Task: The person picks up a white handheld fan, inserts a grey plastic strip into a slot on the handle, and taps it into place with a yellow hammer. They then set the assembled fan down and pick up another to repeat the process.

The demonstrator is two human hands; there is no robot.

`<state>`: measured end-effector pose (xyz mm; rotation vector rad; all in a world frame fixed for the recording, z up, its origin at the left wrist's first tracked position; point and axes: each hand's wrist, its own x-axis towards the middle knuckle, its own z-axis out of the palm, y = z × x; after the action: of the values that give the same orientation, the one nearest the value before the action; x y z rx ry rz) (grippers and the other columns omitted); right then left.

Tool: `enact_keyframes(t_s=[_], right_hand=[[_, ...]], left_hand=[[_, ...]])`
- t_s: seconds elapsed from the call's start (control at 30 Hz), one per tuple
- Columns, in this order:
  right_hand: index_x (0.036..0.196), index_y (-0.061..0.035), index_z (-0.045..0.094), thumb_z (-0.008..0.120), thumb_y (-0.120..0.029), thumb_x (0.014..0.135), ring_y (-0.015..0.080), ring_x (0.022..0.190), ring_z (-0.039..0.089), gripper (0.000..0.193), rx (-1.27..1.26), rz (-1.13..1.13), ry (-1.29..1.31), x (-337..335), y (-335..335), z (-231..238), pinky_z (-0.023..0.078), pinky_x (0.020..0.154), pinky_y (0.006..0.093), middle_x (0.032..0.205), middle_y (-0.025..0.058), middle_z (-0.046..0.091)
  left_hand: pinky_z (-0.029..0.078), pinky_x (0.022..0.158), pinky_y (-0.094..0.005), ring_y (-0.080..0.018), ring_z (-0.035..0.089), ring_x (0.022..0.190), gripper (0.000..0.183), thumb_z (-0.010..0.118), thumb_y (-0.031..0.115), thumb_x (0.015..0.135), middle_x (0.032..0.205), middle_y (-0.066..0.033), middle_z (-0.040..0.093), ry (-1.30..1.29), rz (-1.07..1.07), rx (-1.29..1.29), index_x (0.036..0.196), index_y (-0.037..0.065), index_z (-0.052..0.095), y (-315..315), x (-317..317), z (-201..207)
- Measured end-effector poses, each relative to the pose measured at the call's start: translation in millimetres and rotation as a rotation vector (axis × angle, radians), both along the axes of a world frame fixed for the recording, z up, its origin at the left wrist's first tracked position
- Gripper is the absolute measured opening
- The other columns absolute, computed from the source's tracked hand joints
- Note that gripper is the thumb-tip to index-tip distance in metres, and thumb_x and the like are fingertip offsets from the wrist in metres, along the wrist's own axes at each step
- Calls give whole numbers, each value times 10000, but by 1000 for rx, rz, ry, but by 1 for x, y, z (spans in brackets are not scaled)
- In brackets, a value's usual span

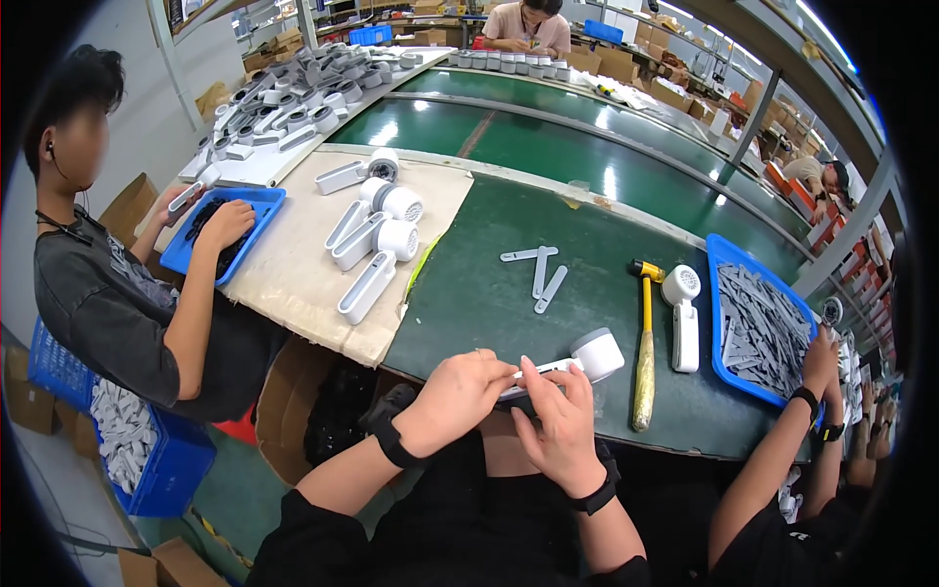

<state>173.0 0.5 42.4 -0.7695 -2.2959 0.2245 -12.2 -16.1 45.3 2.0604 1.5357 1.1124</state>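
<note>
Close to the near table edge, a white round-headed handheld unit (pixel 597 354) lies tilted, its drum-shaped head up and to the right. My left hand (pixel 460 399) is closed around the lower end of its handle, fingertips pinched there. With thumb and fingers, my right hand (pixel 562 423) grips the handle nearer the head. The fingers hide most of the handle and whatever small part may be between them. Beyond my hands lie several loose grey strips (pixel 541 271). To the right are a yellow-handled hammer (pixel 646 342) and another white unit (pixel 685 333).
A blue tray (pixel 717 323) of grey strips sits at right, beside a co-worker's hands (pixel 820 367). More white units (pixel 367 284) lie on cardboard (pixel 293 293) at left. Another co-worker reaches into a blue tray (pixel 272 201) there. A green conveyor (pixel 548 132) runs behind.
</note>
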Motion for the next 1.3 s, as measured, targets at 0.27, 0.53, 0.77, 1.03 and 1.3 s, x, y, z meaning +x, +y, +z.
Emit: enact_keyframes(t_s=[0.27,0.53,0.77,1.03,1.3], right_hand=[[1416,-37,470,678,-59,764,263,1029,554,685,24,-23,41,-3,-3,-4,352,1050,491,1055,61,623],[1362,11,508,688,-15,754,304,1070,579,634,-130,54,187,4,-3,3,385,1047,467,1121,121,664],[1254,24,581,622,35,809,343,1073,558,447,-13,-441,226,77,11,10,442,954,397,1151,174,613],[1371,38,437,671,-24,791,395,1086,516,629,-88,-642,-7,86,31,-15,450,934,453,1253,238,489],[1429,53,390,611,-10,789,321,780,617,681,-228,-690,81,94,40,-23,522,701,428,1043,185,562]], left_hand=[[535,620,-336,-213,654,645,172,644,92,893,766,-134,641,-58,-194,-195,992,-35,705,13,-20,12],[527,734,-443,-404,642,808,163,592,39,782,846,-216,661,404,-243,-187,911,-33,662,31,-2,42],[532,736,-430,-343,654,845,153,554,92,832,893,-153,668,620,-216,-91,894,22,675,36,-15,40],[541,756,-419,-322,684,838,230,622,237,823,829,-144,709,360,-220,-280,911,49,721,69,-20,64],[521,880,-387,-322,584,1083,283,606,-9,778,1133,-112,635,590,-155,203,1015,102,712,154,-6,8]])
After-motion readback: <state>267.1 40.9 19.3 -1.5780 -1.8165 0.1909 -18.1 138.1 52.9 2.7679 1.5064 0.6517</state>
